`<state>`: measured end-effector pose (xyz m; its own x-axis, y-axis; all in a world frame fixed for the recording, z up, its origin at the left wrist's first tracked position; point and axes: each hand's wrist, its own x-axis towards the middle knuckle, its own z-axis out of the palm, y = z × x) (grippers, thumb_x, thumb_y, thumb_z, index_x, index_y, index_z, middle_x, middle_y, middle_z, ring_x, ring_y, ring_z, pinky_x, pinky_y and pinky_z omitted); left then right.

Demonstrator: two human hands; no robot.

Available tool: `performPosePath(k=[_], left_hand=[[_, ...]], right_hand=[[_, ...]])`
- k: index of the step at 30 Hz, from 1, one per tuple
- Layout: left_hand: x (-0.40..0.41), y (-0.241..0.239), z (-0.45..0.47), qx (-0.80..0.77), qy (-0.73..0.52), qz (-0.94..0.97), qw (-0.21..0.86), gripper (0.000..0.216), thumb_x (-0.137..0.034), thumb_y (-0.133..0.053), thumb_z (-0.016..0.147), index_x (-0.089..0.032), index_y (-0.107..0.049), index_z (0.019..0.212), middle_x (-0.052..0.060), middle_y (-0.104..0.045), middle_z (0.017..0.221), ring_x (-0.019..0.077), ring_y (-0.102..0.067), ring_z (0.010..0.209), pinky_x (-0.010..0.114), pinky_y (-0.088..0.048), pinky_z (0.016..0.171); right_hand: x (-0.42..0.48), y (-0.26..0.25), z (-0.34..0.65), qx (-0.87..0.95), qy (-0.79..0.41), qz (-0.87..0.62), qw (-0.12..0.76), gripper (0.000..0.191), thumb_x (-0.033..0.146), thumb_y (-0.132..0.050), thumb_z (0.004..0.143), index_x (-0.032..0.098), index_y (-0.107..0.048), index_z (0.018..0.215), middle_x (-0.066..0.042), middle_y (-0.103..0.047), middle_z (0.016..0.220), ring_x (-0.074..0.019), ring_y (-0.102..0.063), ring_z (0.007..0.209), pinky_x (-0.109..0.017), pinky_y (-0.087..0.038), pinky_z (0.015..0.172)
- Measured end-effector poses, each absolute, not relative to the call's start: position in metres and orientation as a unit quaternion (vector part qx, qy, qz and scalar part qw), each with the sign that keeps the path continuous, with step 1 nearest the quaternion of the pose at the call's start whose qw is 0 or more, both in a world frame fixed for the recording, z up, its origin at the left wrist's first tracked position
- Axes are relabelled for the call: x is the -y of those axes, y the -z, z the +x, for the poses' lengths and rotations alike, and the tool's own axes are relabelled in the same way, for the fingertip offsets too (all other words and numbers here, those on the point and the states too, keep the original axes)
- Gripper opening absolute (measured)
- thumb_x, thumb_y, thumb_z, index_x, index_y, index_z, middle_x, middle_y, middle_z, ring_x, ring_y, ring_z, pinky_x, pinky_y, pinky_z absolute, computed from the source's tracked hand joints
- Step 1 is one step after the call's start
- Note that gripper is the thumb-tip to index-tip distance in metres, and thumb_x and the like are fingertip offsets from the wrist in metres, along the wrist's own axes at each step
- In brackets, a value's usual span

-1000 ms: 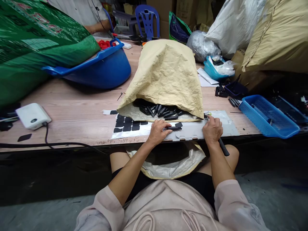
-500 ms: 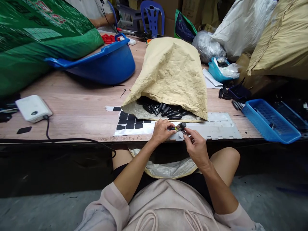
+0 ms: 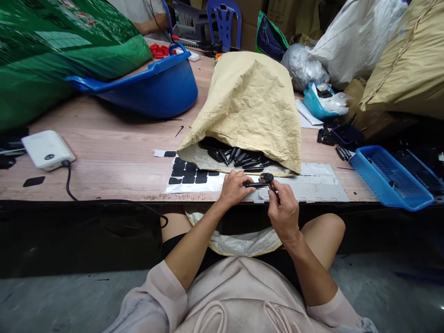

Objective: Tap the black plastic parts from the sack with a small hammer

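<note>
My left hand [image 3: 236, 188] is closed at the fingertips around the end of a slim black plastic piece [image 3: 255, 185], which lies level over the grey board [image 3: 319, 182] at the table's front edge. In my right hand [image 3: 284, 208] is a small mallet [image 3: 268, 177], its rounded dark head up and its handle inside my closed fingers. The mallet head is above the black piece; I cannot tell whether they touch. Just beyond, a tan sack [image 3: 256, 101] lies with its mouth towards me, and several similar black pieces [image 3: 239, 156] show inside.
A sheet of black stickers [image 3: 189, 173] lies left of my hands. Farther left are a blue basin [image 3: 149, 95], a white device [image 3: 48, 150] with a cable and a green sack [image 3: 104, 55]. A blue basket [image 3: 391, 178] stands at right. Another person's arm [image 3: 152, 24] shows at the back.
The mallet head has turned and shifted slightly right, so its yellow ring no longer shows. More of the black piece in my left hand is visible. The view has shifted slightly.
</note>
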<state>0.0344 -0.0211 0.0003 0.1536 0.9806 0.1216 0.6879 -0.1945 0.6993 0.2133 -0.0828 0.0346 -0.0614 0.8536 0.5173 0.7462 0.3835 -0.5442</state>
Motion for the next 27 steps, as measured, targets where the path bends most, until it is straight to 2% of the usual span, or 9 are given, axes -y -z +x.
performPosePath(k=[4,6,10,16,19,24,27], left_hand=[[0.021,-0.001,0.034,-0.587,-0.288,0.712,0.256,0.017,-0.029,-0.088,0.078,-0.027,-0.081,0.093,0.002,-0.072,0.089,0.0267,-0.058,0.1,0.043,-0.044,0.096],[0.023,-0.002,0.034,-0.584,-0.291,0.715,0.252,0.016,-0.029,-0.087,0.078,-0.027,-0.08,0.092,0.002,-0.072,0.089,0.0267,-0.059,0.1,0.043,-0.044,0.096],[0.025,-0.003,0.035,-0.578,-0.291,0.726,0.234,0.02,-0.033,-0.088,0.077,-0.026,-0.079,0.093,0.003,-0.072,0.091,0.0271,-0.059,0.1,0.042,-0.044,0.094],[0.022,-0.004,0.034,-0.569,-0.284,0.739,0.222,0.014,-0.034,-0.084,0.081,-0.026,-0.078,0.09,0.004,-0.07,0.089,0.0275,-0.058,0.099,0.042,-0.043,0.093],[0.032,-0.005,0.031,-0.526,-0.322,0.761,0.2,0.015,-0.036,-0.082,0.084,-0.024,-0.076,0.092,0.005,-0.071,0.091,0.0265,-0.059,0.097,0.042,-0.044,0.093],[0.084,0.01,0.03,-0.37,-0.329,0.845,0.202,0.023,-0.042,-0.065,0.096,-0.021,-0.074,0.101,0.007,-0.073,0.089,0.0217,-0.064,0.081,0.035,-0.048,0.077],[0.109,0.036,0.035,-0.406,-0.257,0.844,0.237,0.022,-0.04,-0.061,0.099,-0.023,-0.074,0.104,0.007,-0.076,0.089,0.0211,-0.07,0.08,0.033,-0.051,0.075]], right_hand=[[0.084,-0.03,0.216,0.729,-0.096,-0.565,0.374,0.033,0.021,-0.048,0.102,0.02,-0.07,0.126,-0.01,-0.073,0.105,-0.0217,-0.069,0.097,-0.035,-0.057,0.089],[0.082,-0.033,0.222,0.717,-0.096,-0.573,0.385,0.032,0.023,-0.048,0.101,0.021,-0.07,0.125,-0.009,-0.073,0.106,-0.0214,-0.069,0.097,-0.034,-0.057,0.088],[0.063,-0.045,0.253,0.654,-0.013,-0.645,0.394,0.035,0.028,-0.048,0.102,0.021,-0.068,0.129,-0.011,-0.07,0.111,-0.023,-0.066,0.098,-0.036,-0.054,0.091],[0.022,-0.027,0.306,0.585,0.046,-0.765,0.266,0.046,0.013,-0.05,0.088,0.023,-0.073,0.127,-0.01,-0.066,0.107,-0.0238,-0.058,0.096,-0.035,-0.046,0.084],[0.015,-0.011,0.307,0.578,0.079,-0.78,0.227,0.046,0.012,-0.049,0.089,0.022,-0.074,0.126,-0.011,-0.064,0.105,-0.0241,-0.054,0.094,-0.035,-0.042,0.079],[0.018,-0.003,0.295,0.582,0.128,-0.779,0.195,0.044,0.014,-0.048,0.094,0.02,-0.071,0.13,-0.012,-0.063,0.107,-0.0248,-0.053,0.094,-0.036,-0.039,0.076],[0.019,-0.004,0.294,0.582,0.13,-0.78,0.192,0.044,0.014,-0.047,0.095,0.02,-0.07,0.131,-0.013,-0.062,0.107,-0.0253,-0.053,0.095,-0.036,-0.039,0.076]])
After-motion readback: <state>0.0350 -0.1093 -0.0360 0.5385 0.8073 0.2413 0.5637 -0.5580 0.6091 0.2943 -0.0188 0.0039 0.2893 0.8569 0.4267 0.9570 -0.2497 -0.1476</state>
